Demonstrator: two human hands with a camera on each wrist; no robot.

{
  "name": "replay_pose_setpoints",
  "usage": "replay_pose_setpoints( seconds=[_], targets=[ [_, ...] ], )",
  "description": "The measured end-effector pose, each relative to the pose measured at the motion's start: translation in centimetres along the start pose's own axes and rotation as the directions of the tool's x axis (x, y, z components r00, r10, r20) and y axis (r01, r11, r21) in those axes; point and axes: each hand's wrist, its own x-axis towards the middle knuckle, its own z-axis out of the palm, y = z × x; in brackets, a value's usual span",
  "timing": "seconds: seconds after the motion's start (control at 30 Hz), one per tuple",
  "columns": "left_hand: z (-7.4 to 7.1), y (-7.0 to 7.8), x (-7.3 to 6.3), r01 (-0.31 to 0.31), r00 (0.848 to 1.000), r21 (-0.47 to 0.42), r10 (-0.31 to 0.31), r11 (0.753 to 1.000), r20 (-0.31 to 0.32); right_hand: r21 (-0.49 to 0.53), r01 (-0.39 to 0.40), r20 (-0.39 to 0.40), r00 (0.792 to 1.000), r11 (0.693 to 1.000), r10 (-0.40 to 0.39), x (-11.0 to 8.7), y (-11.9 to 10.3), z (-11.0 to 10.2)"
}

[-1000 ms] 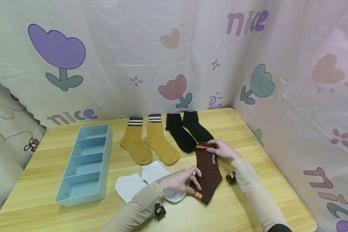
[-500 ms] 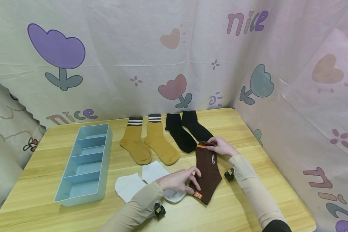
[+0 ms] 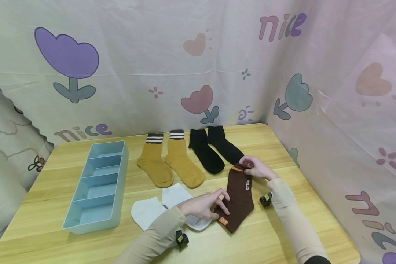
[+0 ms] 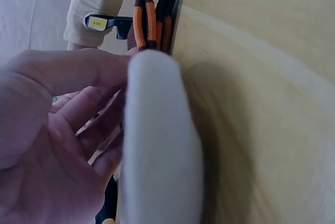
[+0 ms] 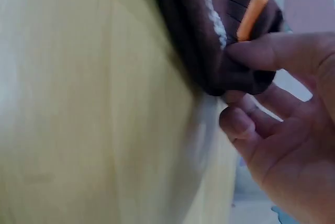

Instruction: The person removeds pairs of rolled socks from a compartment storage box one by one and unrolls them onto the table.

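A brown sock (image 3: 239, 198) with an orange cuff band and an orange toe patch lies on the wooden table; a second orange-banded cuff shows beside its cuff in the left wrist view. My right hand (image 3: 258, 168) pinches the cuff end between thumb and fingers, slightly raised. At the toe end, my left hand (image 3: 204, 205) touches the brown sock with bent, spread fingers, the thumb apart near the orange patch. Its fingertips are partly hidden behind a white sock (image 4: 159, 140) in the left wrist view. White socks (image 3: 147, 212) lie under and beside the left forearm.
A pale blue tray (image 3: 117, 205) with several compartments stands at the left. Two mustard socks (image 3: 184, 167) with striped cuffs lie behind the white ones. Two black socks (image 3: 206, 154) lie at the back, one close to the right hand. Printed curtains (image 3: 145, 44) border the table.
My right hand has shifted slightly right, drawing the brown sock's cuff with it and turning the sock a little. The left hand stays in nearly the same place.
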Motion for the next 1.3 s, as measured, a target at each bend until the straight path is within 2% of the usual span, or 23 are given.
replay_pose_setpoints(
  seconds=[0.1, 0.2, 0.3, 0.4, 0.47, 0.63, 0.77, 0.87, 1.0, 1.13, 1.3],
  targets=[
    [0.0, 0.4, 0.0, 0.038, 0.999, 0.032, -0.037, 0.999, -0.024, -0.021, -0.052, 0.047, 0.998, 0.998, 0.053, -1.1, 0.2, -0.8],
    [0.0, 0.8, 0.0, 0.107, 0.993, 0.097, -0.101, 0.990, -0.065, -0.029, -0.091, 0.073, 0.993, 0.995, 0.093, -2.3, 0.5, -1.6],
    [0.1, 1.0, 0.2, 0.159, 0.983, 0.171, -0.140, 0.972, -0.118, -0.044, -0.080, 0.071, 0.994, 0.996, 0.083, -3.5, 0.6, -2.1],
    [0.2, 1.1, 0.4, 0.163, 0.976, 0.196, -0.129, 0.967, -0.177, -0.069, -0.031, 0.058, 0.998, 0.997, 0.036, -4.4, 0.7, -2.4],
    [0.2, 1.0, 0.6, 0.155, 0.970, 0.201, -0.110, 0.967, -0.216, -0.105, -0.025, 0.052, 0.998, 0.994, 0.031, -4.9, 0.8, -2.6],
    [-0.1, 0.5, 0.6, 0.157, 0.951, 0.216, -0.088, 0.964, -0.298, -0.130, -0.118, 0.089, 0.987, 0.984, 0.130, -5.9, 1.0, -3.2],
    [-0.4, 0.0, 0.3, 0.188, 0.926, 0.232, -0.094, 0.954, -0.365, -0.064, -0.157, 0.143, 0.976, 0.985, 0.165, -6.6, 1.0, -3.6],
    [-0.4, -0.2, 0.3, 0.218, 0.899, 0.262, -0.089, 0.940, -0.428, -0.034, -0.156, 0.167, 0.973, 0.987, 0.160, -7.1, 1.0, -3.9],
    [-0.4, -0.4, 0.4, 0.248, 0.863, 0.302, -0.068, 0.920, -0.501, 0.063, -0.185, 0.224, 0.960, 0.981, 0.167, -7.7, 0.9, -4.2],
    [-0.4, -0.4, 0.8, 0.247, 0.845, 0.364, -0.016, 0.898, -0.534, 0.133, -0.246, 0.294, 0.935, 0.960, 0.199, -8.4, 0.6, -4.0],
    [-0.8, -0.5, 1.2, 0.257, 0.816, 0.389, 0.018, 0.885, -0.578, 0.105, -0.245, 0.328, 0.923, 0.964, 0.199, -9.2, 0.0, -3.2]
  ],
)
